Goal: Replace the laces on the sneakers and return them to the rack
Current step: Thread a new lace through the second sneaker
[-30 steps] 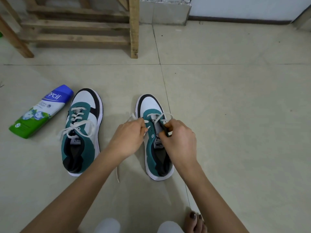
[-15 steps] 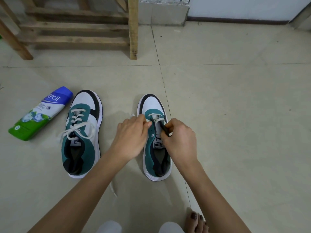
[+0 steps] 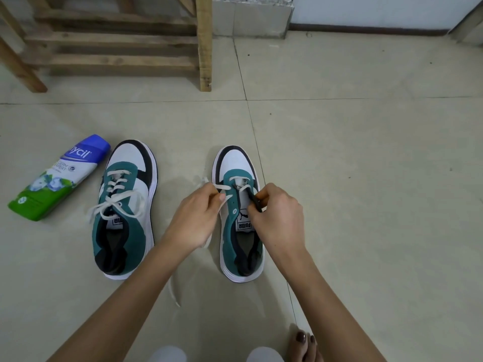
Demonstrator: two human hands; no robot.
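Pale floor tiles (image 3: 366, 178) carry 2 green, white and black sneakers side by side, toes toward 1 wooden rack (image 3: 117, 37) at the back. The left sneaker (image 3: 125, 212) is laced and tied, and 1 green-and-blue bottle (image 3: 57, 178) lies just beside it. Both hands work over the right sneaker (image 3: 236, 165), laced only at its front eyelets. The left hand (image 3: 194, 220) pinches 1 white lace (image 3: 222, 188); the right hand (image 3: 279, 218) pinches 1 thin black strip (image 3: 254, 202) at the tongue. 1 bare foot (image 3: 303, 343) shows bottom right.
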